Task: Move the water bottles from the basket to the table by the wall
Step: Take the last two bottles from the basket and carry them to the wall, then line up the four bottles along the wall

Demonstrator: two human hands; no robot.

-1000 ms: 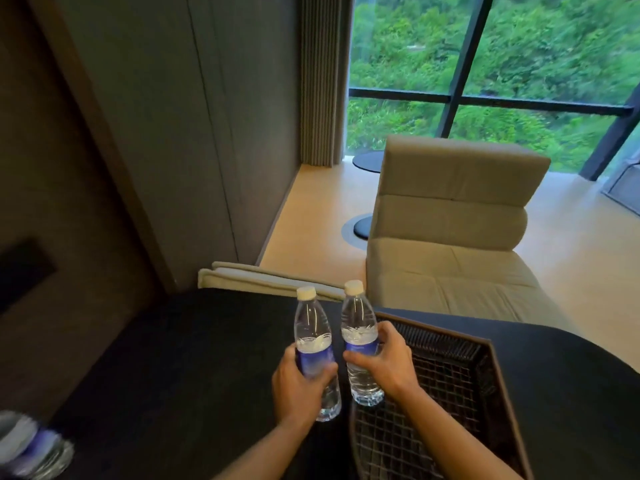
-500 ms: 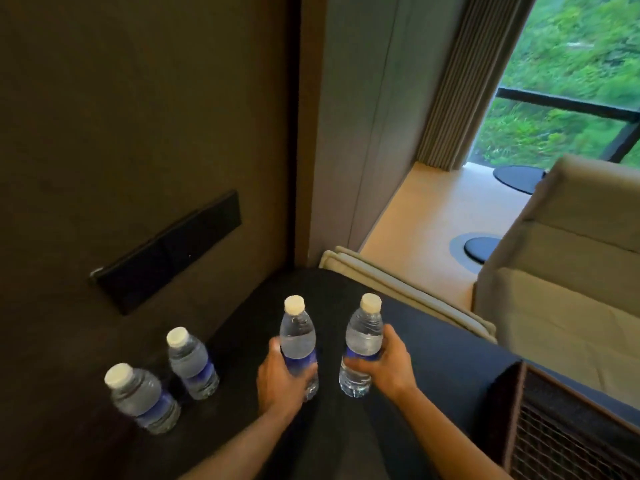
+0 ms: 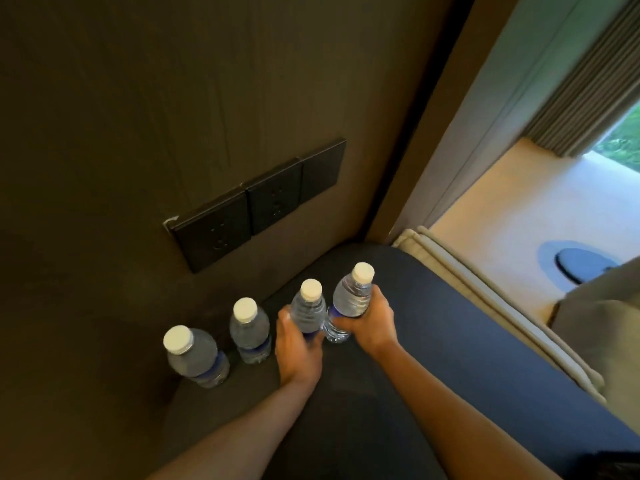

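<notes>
My left hand (image 3: pixel 297 348) grips a clear water bottle (image 3: pixel 307 308) with a white cap and blue label, held upright just over the dark table (image 3: pixel 433 358). My right hand (image 3: pixel 369 323) grips a second water bottle (image 3: pixel 351 299) of the same kind, close beside the first. Two more bottles stand on the table by the brown wall: one (image 3: pixel 250 330) just left of my left hand, another (image 3: pixel 195 355) further left and nearer to me. The basket is out of view.
A black socket panel (image 3: pixel 256 206) sits on the wall (image 3: pixel 138 98) above the standing bottles. A beige cushion edge (image 3: pixel 485 299) runs along the table's right side. Beyond it lie the light floor (image 3: pixel 536 209), a round dark base (image 3: pixel 581 265) and a grey curtain (image 3: pixel 585 95).
Both hands have carried their bottles out of the basket and leftward to the wall, next to the two standing bottles. The view has swung left, so the basket and armchair have left the frame.
</notes>
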